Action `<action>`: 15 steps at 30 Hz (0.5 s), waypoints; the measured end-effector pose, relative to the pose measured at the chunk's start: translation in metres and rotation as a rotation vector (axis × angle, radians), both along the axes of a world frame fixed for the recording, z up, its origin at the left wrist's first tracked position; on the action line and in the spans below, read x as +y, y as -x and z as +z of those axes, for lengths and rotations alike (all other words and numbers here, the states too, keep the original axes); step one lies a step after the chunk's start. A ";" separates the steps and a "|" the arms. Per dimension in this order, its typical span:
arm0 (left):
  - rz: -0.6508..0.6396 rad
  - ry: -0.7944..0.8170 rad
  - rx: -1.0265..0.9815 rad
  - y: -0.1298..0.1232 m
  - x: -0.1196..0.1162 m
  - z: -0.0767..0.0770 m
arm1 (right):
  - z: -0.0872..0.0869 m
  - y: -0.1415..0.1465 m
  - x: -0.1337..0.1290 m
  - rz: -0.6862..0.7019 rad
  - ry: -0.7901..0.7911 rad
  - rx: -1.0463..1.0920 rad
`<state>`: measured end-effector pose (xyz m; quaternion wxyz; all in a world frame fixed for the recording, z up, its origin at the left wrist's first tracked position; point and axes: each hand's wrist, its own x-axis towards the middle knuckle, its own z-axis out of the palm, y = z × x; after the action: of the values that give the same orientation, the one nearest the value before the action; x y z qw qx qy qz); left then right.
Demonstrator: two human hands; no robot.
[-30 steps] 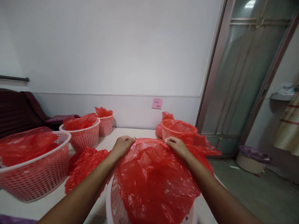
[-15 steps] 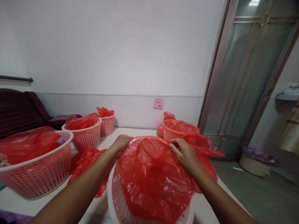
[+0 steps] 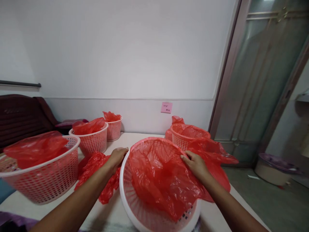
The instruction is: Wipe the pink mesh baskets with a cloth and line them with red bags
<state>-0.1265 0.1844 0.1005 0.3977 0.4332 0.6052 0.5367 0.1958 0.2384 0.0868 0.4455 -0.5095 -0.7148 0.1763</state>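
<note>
A pink-white plastic basket [image 3: 126,197] is in front of me, tilted so that its inside shows. A thin red plastic bag [image 3: 159,180] lies in it and wraps over the far rim. My left hand [image 3: 118,155] has its fingers closed on the basket's left rim, fingertips partly hidden. On the right side, my right hand [image 3: 195,163] pinches the red bag at the rim. Crumpled red plastic [image 3: 109,190] lies on the table left of the basket.
At left stand a large basket [image 3: 48,180], a medium one [image 3: 94,141] and a small one [image 3: 114,129], all with red bags. Behind right is a bag-lined basket [image 3: 181,140]. A pink note [image 3: 166,107] is on the wall; a tub [image 3: 272,170] stands on the floor.
The basket has tipped, showing more of its inside and left rim. My left hand has moved down and left along the rim. The bag's near edge has drawn up off the near rim.
</note>
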 end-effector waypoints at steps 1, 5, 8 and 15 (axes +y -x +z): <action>0.032 -0.020 0.045 0.002 -0.006 0.001 | -0.001 0.001 0.000 0.002 0.005 0.007; 0.066 -0.172 0.228 0.007 -0.027 0.015 | -0.004 0.007 0.003 0.016 0.025 0.029; 0.055 -0.224 0.291 0.008 -0.033 0.020 | -0.005 0.010 0.005 0.025 0.035 0.041; 0.020 -0.128 0.034 0.010 -0.029 0.006 | -0.005 0.009 0.010 0.051 0.061 0.061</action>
<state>-0.1368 0.1551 0.1069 0.3535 0.4608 0.5803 0.5709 0.1870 0.2487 0.0815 0.4469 -0.4986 -0.7079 0.2248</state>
